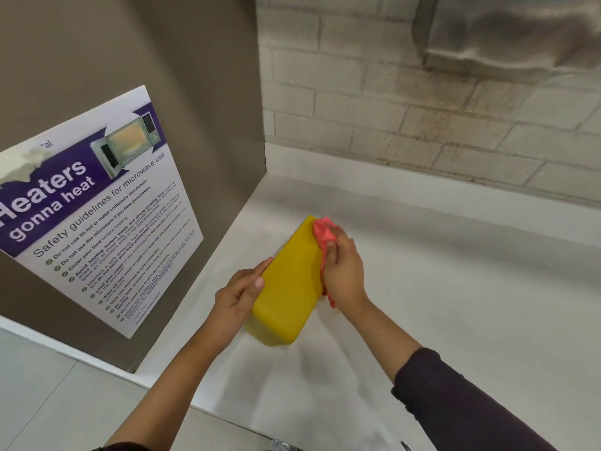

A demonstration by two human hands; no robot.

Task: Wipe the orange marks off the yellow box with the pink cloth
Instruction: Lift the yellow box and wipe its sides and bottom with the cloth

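- Yellow box [286, 288] sits on the white counter [439, 288], beside a microwave safety poster [97, 209].
- Left hand [239, 294] grips the box's left edge, fingers straight along its side.
- Right hand [341, 268] clutches the pink cloth [325, 236] against the box's right edge.

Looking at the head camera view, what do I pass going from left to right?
Poster → left hand → box → right hand, which grips the cloth at the box's right edge.
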